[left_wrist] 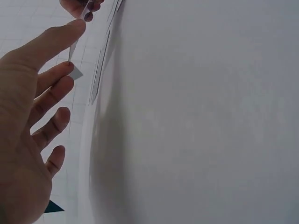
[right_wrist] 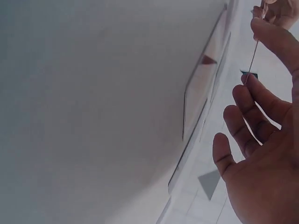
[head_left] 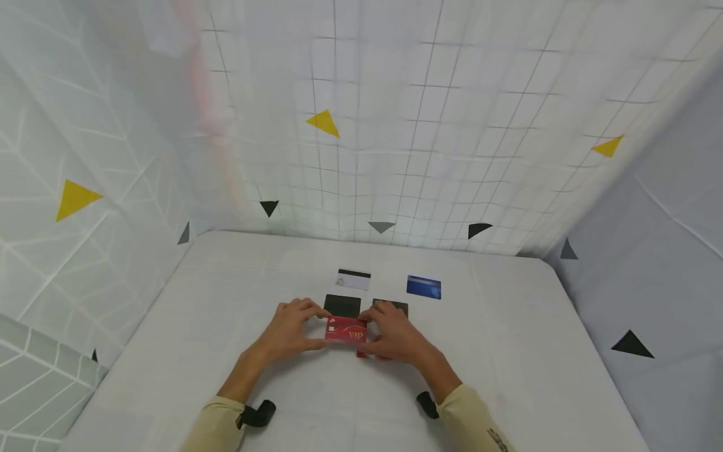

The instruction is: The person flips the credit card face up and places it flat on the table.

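Observation:
A red card [head_left: 346,329] with "VIP" in gold letters is held between my two hands, close in front of a dark card [head_left: 342,306]. At its left end, thumb and fingers of my left hand [head_left: 290,329] pinch the edges. My right hand [head_left: 398,336] pinches the right end the same way. Both wrist views show the red card nearly edge-on, raised off the table, with the other fingers spread loosely. Under the right hand a partly red card [head_left: 362,354] lies mostly hidden. Another dark card [head_left: 402,307] is partly covered by the right fingers.
Farther back on the white table [head_left: 508,376] lie a white card with a black stripe [head_left: 353,280] and a blue card [head_left: 423,287]. White grid-patterned sheeting [head_left: 390,157] with yellow and dark triangles encloses the back and sides. Black fittings [head_left: 258,414] sit at both wrists.

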A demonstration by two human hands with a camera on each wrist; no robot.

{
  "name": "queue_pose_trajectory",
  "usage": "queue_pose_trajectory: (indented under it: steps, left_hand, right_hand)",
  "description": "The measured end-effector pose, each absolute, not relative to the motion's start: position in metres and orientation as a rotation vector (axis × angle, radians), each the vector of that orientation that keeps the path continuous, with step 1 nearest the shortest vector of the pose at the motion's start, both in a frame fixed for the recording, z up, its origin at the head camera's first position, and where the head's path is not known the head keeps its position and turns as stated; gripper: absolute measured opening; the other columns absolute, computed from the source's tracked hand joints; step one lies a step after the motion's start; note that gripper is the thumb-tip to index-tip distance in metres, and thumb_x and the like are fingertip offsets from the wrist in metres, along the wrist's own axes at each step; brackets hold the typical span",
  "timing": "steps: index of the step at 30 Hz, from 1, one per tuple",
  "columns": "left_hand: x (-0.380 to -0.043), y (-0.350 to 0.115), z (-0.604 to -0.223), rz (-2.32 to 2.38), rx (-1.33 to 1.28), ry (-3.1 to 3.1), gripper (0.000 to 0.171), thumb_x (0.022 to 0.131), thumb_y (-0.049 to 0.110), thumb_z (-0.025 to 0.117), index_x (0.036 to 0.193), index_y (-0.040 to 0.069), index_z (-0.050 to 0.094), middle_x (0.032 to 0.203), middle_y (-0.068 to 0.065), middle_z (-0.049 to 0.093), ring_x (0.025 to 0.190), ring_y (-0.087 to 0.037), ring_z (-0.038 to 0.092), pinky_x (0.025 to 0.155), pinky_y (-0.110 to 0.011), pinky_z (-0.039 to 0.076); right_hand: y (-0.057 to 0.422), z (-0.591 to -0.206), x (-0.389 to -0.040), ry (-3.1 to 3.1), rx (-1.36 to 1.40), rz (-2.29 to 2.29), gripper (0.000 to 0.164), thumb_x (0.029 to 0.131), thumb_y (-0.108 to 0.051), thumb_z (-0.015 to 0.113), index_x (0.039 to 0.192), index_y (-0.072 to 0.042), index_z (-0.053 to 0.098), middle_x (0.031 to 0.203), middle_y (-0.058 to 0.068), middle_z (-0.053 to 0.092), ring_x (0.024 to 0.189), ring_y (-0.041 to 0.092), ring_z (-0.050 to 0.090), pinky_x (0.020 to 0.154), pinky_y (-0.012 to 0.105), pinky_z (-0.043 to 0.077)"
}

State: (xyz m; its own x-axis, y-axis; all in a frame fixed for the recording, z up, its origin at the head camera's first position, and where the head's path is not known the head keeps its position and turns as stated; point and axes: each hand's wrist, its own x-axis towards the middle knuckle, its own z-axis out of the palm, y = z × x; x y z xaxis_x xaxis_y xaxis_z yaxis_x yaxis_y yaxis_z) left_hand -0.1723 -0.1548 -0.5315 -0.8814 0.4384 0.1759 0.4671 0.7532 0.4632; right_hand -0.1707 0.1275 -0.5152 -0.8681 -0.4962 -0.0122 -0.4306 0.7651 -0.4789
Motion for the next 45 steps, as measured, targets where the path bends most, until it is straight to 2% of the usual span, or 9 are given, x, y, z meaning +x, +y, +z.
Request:
queue_pose_trajectory:
  steps: [7, 19, 45]
  left_hand:
    - [-0.175, -0.169, -0.534, -0.714, -0.727, -2.939, 0.054, 0.071, 0.052, 0.087, 0.119, 0.036, 0.07, 0.113, 0.015, 0.062, 0.114, -0.013, 0.055, 0.098, -0.045, 0.036]
    - [-0.172, -0.173, -0.527, -0.561, -0.702, -3.007, 0.053, 0.069, 0.049, 0.09, 0.116, 0.032, 0.074, 0.109, 0.011, 0.065, 0.109, -0.015, 0.056, 0.094, -0.047, 0.037]
    - [-0.173, -0.172, -0.529, -0.536, -0.702, -3.046, 0.059, 0.068, 0.052, 0.09, 0.12, 0.03, 0.074, 0.109, 0.012, 0.065, 0.108, -0.015, 0.056, 0.092, -0.046, 0.037]
  right_hand:
    - [0.111, -0.516, -0.173, 2.835, -0.782, -0.62, 0.058, 0.079, -0.051, 0.081, 0.127, -0.024, 0.064, 0.117, -0.006, 0.058, 0.114, 0.015, 0.05, 0.104, 0.055, 0.042]
    - [0.095, -0.514, -0.174, 2.817, -0.796, -0.43, 0.06, 0.077, -0.056, 0.082, 0.126, -0.026, 0.067, 0.117, -0.006, 0.06, 0.119, 0.02, 0.051, 0.105, 0.057, 0.041]
    - [0.095, -0.516, -0.173, 2.827, -0.798, -0.43, 0.061, 0.076, -0.058, 0.082, 0.126, -0.027, 0.067, 0.118, -0.006, 0.06, 0.113, 0.017, 0.053, 0.101, 0.05, 0.044]
